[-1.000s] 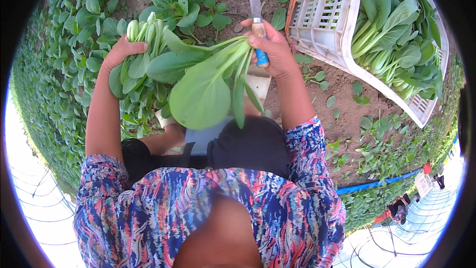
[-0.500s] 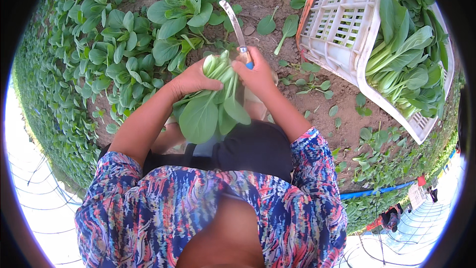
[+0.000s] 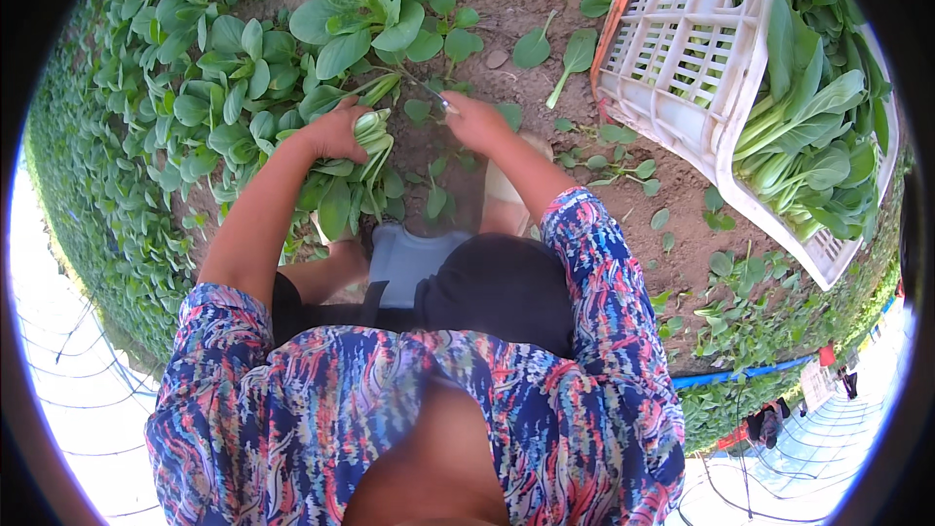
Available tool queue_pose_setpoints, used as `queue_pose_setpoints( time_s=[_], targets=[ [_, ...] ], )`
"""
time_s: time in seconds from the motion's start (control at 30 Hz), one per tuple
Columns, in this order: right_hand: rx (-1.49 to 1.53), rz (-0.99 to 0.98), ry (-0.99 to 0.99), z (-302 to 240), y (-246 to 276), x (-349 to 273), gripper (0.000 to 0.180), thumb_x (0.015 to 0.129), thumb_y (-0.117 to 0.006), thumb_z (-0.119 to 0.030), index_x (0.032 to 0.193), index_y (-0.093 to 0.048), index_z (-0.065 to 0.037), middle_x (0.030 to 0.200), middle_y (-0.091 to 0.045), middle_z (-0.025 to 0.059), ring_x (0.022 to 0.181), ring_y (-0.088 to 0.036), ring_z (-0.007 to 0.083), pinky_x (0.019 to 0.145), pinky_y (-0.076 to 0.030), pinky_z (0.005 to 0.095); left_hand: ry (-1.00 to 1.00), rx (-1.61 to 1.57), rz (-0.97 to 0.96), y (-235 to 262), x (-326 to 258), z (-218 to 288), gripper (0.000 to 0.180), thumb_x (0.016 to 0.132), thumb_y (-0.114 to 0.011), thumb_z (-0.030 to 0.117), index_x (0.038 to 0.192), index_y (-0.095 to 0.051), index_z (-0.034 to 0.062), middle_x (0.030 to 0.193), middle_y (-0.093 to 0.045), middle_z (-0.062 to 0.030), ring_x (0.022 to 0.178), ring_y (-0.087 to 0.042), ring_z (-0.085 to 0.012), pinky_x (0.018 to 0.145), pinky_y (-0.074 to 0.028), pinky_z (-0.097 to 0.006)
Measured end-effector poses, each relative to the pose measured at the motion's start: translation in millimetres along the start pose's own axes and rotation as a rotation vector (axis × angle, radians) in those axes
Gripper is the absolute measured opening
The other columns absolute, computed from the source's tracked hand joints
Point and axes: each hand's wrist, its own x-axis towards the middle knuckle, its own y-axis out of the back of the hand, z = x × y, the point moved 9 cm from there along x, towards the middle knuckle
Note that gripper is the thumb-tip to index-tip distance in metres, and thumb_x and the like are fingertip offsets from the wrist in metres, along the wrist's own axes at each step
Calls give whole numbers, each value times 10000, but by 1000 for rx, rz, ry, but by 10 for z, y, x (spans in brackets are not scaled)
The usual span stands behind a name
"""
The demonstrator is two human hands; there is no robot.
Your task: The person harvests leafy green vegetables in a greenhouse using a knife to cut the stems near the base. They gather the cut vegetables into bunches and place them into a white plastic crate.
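My left hand (image 3: 336, 131) is closed around a bunch of bok choy (image 3: 370, 127), its pale cut stems turned up and its leaves hanging below. Just beyond that hand, the light green stalks of another bok choy plant (image 3: 378, 88) lean low over the soil. In my right hand (image 3: 479, 125) is a small sickle (image 3: 421, 85), its thin curved blade pointing far left, close to those stalks. Whether the blade touches them I cannot tell. Most of the sickle's handle is hidden in my fingers.
A white slatted plastic crate (image 3: 726, 136) full of harvested bok choy (image 3: 804, 136) stands tilted at the right. Growing bok choy (image 3: 195, 107) fills the left side. Loose leaves (image 3: 577, 58) lie on the brown soil. A grey-blue seat (image 3: 414, 253) shows between my legs.
My left hand has moved left and down with the bok choy bunch. My right hand has moved slightly left, and the sickle blade has swung from pointing up to low among the plants.
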Motion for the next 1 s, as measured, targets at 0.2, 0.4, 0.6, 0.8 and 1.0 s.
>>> queue_pose_setpoints(
  time_s=[0.2, 0.4, 0.6, 0.8, 1.0],
  targets=[
    [45, -5, 1, -10, 11, -19, 424, 806, -486, -265, 1224, -491, -195, 1049, -589, 176, 951, -566, 333, 805, -439, 381, 63, -59, 54, -72, -78, 38, 870, 517, -731, 270, 1286, -382, 62, 1394, -248, -212, 1239, -354, -337, 1005, -337, -359],
    [18, -11, -33, -36, 7, -28, 417, 813, -474, -265, 1223, -495, -195, 1065, -586, 169, 960, -563, 332, 818, -437, 383, 34, -50, 123, -102, -91, 6, 864, 514, -725, 269, 1274, -389, 36, 1377, -276, -229, 1177, -428, -343, 970, -376, -355],
    [34, -12, -50, 36, -52, -1, 431, 817, -456, -244, 1239, -481, -160, 1116, -562, 180, 1017, -542, 332, 861, -423, 378, 40, -36, 135, -164, -99, 24, 857, 522, -717, 265, 1280, -384, 46, 1382, -267, -226, 1159, -445, -340, 960, -386, -357],
    [21, -55, -88, 42, -164, 119, 436, 827, -428, -251, 1257, -461, -189, 1183, -532, 147, 1076, -505, 325, 894, -404, 394, 29, -19, 152, -120, -151, 21, 841, 536, -705, 258, 1283, -377, 53, 1386, -265, -210, 1114, -478, -350, 938, -403, -366],
    [-65, -59, -58, 94, -236, 189, 418, 823, -428, -240, 1232, -485, -178, 1128, -560, 152, 1024, -533, 336, 846, -432, 406, -60, 2, 143, 20, -219, 103, 809, 550, -708, 224, 1272, -388, 51, 1382, -273, -203, 1154, -439, -353, 950, -389, -369]
  ],
)
